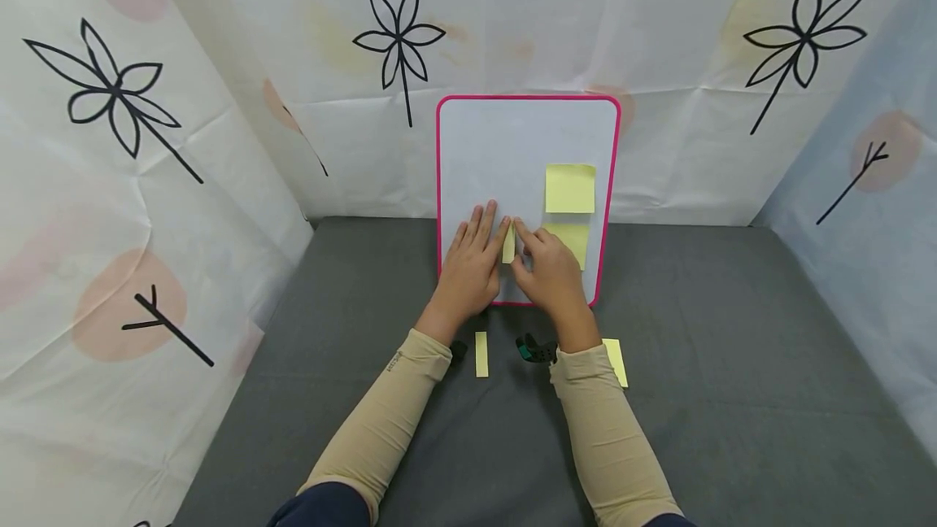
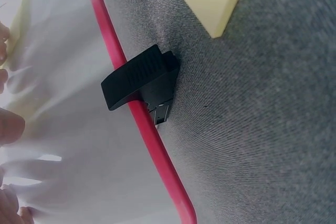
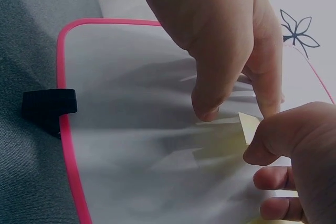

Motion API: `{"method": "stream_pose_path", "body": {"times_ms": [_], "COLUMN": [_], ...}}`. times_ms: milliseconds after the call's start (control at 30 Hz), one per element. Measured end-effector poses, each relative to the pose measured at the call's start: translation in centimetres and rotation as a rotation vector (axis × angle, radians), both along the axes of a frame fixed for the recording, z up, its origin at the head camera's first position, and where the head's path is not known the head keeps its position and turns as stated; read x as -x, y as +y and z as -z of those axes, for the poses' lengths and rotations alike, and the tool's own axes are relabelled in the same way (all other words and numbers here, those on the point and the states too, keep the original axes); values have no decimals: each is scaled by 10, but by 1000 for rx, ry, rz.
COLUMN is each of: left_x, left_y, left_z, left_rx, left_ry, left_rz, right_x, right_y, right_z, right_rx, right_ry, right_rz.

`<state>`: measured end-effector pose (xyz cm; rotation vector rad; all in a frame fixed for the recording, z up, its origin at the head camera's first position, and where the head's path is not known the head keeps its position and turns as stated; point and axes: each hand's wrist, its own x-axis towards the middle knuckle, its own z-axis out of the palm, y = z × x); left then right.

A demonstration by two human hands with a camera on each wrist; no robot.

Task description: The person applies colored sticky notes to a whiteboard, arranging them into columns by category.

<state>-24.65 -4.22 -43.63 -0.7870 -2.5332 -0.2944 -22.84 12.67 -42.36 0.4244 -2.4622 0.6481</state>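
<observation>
A narrow yellow sticky-note strip (image 1: 508,243) stands against the lower middle of a pink-framed whiteboard (image 1: 492,149). My left hand (image 1: 468,267) rests on the board with fingers stretched, its index fingertip at the strip's top left. From the other side, my right hand (image 1: 552,271) holds the strip's right edge, index fingertip at the top and thumb lower down. The right wrist view shows the right thumb (image 3: 260,148) overlapping the pale strip (image 3: 249,125), with other fingers curled. Two square yellow notes, an upper one (image 1: 570,188) and a lower one (image 1: 574,238), stick to the board's right side; the right hand partly covers the lower.
Black clip feet, one (image 2: 139,77) plain in the left wrist view, support the board's bottom edge. Another yellow strip (image 1: 481,354) lies on the grey cloth (image 1: 732,364) between the forearms. A yellow note (image 1: 616,362) lies beside the right sleeve. Patterned cloth walls surround the table.
</observation>
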Motion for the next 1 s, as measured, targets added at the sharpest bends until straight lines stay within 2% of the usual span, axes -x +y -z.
{"method": "stream_pose_path", "body": {"times_ms": [367, 633, 867, 1000], "left_x": [0, 1, 0, -1], "left_y": [1, 1, 1, 0], "left_z": [2, 3, 4, 4], "left_rx": [-3, -20, -21, -21], "left_ry": [18, 39, 23, 15], "left_rz": [5, 11, 5, 7], "right_x": [0, 0, -2, -2], "right_y": [-2, 2, 1, 2], "right_z": [2, 0, -3, -1], "right_rx": [1, 15, 24, 14], "right_ry": [-41, -17, -50, -41], "right_rz": [-15, 10, -11, 6]}}
